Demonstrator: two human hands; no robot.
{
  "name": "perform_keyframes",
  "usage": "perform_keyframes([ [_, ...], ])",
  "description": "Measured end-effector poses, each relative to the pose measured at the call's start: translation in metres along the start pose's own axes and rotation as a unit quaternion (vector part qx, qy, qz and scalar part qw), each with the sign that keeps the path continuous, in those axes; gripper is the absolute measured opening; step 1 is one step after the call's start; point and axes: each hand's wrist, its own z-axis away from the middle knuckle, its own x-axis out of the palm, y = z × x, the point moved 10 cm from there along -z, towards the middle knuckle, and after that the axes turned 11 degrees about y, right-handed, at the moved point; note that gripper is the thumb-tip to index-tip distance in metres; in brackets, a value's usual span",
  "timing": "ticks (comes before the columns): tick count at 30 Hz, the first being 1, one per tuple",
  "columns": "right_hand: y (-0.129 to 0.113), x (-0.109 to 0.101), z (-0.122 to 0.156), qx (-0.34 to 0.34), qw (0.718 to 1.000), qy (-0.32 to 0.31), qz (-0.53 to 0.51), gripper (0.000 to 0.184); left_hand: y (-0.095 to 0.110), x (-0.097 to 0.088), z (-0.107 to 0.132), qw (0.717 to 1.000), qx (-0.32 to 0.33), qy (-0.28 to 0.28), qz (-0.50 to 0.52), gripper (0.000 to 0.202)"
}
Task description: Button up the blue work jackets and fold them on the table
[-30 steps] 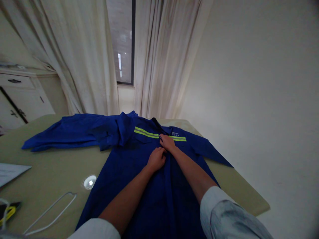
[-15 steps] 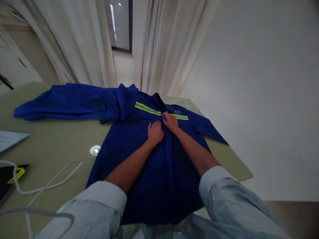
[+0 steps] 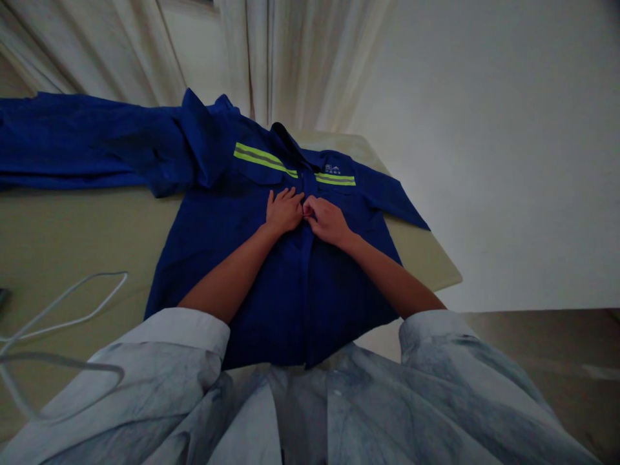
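Note:
A dark blue work jacket (image 3: 232, 258) lies front up, its collar at the far side and its hem towards me. Yellow-green reflective strips (image 3: 264, 158) cross the chest. My left hand (image 3: 284, 210) lies flat on the cloth just left of the front placket (image 3: 307, 258), fingers spread. Touching it at the placket, below the strips, my right hand (image 3: 327, 219) has thumb and fingers pinched together on the fabric edge. Whatever small part sits between those fingertips is hidden.
More blue clothing (image 3: 97, 142) is laid along the left of the pale green table (image 3: 72, 239). A white cable (image 3: 92, 314) loops at the near left. The table's right edge (image 3: 458, 278) stands near a white wall, with curtains (image 3: 310, 58) behind.
The view has tipped downward, so the jacket sits higher in the picture. Both hands have moved a little down the placket, and the right hand is now closed lower, beside the left.

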Motion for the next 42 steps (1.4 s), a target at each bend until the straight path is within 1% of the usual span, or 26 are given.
perform_keyframes([
  [3, -0.023, 0.001, 0.021, -0.023, 0.999, -0.038, -0.008, 0.016, -0.002, 0.003, 0.001, 0.997, 0.002, -0.058, -0.043, 0.057],
  [5, -0.041, 0.001, 0.039, -0.049, 0.996, -0.066, -0.017, 0.016, -0.003, 0.004, 0.002, 0.995, 0.001, -0.081, -0.065, 0.06],
  [7, -0.061, -0.004, 0.061, -0.077, 0.993, -0.082, -0.024, 0.017, -0.003, 0.003, 0.002, 0.994, 0.002, -0.073, -0.08, 0.061],
  [10, -0.089, -0.024, 0.097, -0.097, 0.991, -0.075, -0.047, 0.019, 0.0, 0.001, 0.002, 0.995, 0.007, -0.046, -0.086, 0.062],
  [12, -0.112, -0.038, 0.13, -0.113, 0.988, -0.073, -0.071, 0.019, -0.001, 0.002, 0.002, 0.996, 0.005, -0.037, -0.085, 0.062],
  [14, -0.142, -0.048, 0.17, -0.152, 0.981, -0.081, -0.091, 0.019, -0.004, 0.004, 0.0, 0.996, -0.001, -0.037, -0.084, 0.062],
  [16, -0.17, -0.051, 0.211, -0.194, 0.973, -0.082, -0.092, 0.018, -0.007, 0.006, -0.003, 0.996, -0.005, -0.039, -0.083, 0.062],
  [17, -0.179, -0.051, 0.227, -0.202, 0.973, -0.071, -0.081, 0.019, -0.007, 0.007, -0.004, 0.996, -0.004, -0.039, -0.082, 0.062],
  [18, -0.183, -0.051, 0.24, -0.195, 0.977, -0.053, -0.066, 0.02, -0.006, 0.006, -0.005, 0.996, -0.001, -0.035, -0.081, 0.061],
  [19, -0.182, -0.05, 0.248, -0.175, 0.982, -0.035, -0.054, 0.021, -0.005, 0.004, -0.006, 0.996, 0.002, -0.028, -0.079, 0.06],
  [21, -0.172, -0.047, 0.256, -0.119, 0.991, 0.0, -0.056, 0.019, 0.0, -0.007, -0.006, 0.997, 0.002, 0.005, -0.073, 0.058],
  [23, -0.163, -0.045, 0.257, -0.09, 0.991, 0.025, -0.098, 0.007, 0.007, -0.023, -0.001, 0.997, 0.005, 0.04, -0.068, 0.056],
  [24, -0.159, -0.046, 0.255, -0.086, 0.988, 0.039, -0.119, 0.004, 0.011, -0.03, 0.005, 0.996, 0.015, 0.047, -0.068, 0.055],
  [26, -0.148, -0.05, 0.248, -0.068, 0.985, 0.078, -0.14, 0.023, 0.015, -0.038, 0.022, 0.995, 0.044, 0.032, -0.085, 0.053],
  [27, -0.139, -0.051, 0.242, -0.045, 0.985, 0.093, -0.137, 0.031, 0.013, -0.04, 0.033, 0.993, 0.055, 0.015, -0.103, 0.053],
  [28, -0.13, -0.05, 0.236, -0.013, 0.986, 0.101, -0.13, 0.036, 0.007, -0.041, 0.044, 0.991, 0.053, 0.003, -0.126, 0.055],
  [29, -0.121, -0.048, 0.23, 0.02, 0.987, 0.099, -0.127, 0.04, -0.002, -0.043, 0.056, 0.988, 0.044, -0.006, -0.15, 0.06],
  [31, -0.11, -0.041, 0.218, 0.071, 0.984, 0.066, -0.15, 0.045, -0.018, -0.045, 0.079, 0.982, 0.033, -0.026, -0.182, 0.066],
  [33, -0.105, -0.038, 0.211, 0.1, 0.973, 0.02, -0.205, 0.049, -0.027, -0.047, 0.099, 0.979, 0.031, -0.035, -0.201, 0.065],
  [34, -0.101, -0.04, 0.21, 0.11, 0.966, 0.003, -0.234, 0.052, -0.029, -0.049, 0.108, 0.977, 0.03, -0.035, -0.206, 0.065],
  [36, -0.088, -0.052, 0.216, 0.129, 0.95, -0.015, -0.284, 0.054, -0.03, -0.052, 0.121, 0.976, 0.023, -0.028, -0.212, 0.064],
  [38, -0.062, -0.072, 0.23, 0.156, 0.932, 0.009, -0.327, 0.044, -0.029, -0.054, 0.127, 0.977, 0.018, -0.022, -0.21, 0.063],
  [40, -0.029, -0.089, 0.249, 0.206, 0.907, 0.062, -0.362, 0.03, -0.028, -0.053, 0.127, 0.979, 0.015, -0.013, -0.204, 0.062],
  [41, -0.015, -0.091, 0.259, 0.235, 0.894, 0.076, -0.374, 0.026, -0.028, -0.054, 0.125, 0.98, 0.011, -0.007, -0.201, 0.062],
  [42, -0.007, -0.088, 0.269, 0.26, 0.885, 0.077, -0.379, 0.025, -0.028, -0.055, 0.122, 0.98, 0.007, 0.0, -0.197, 0.06],
])
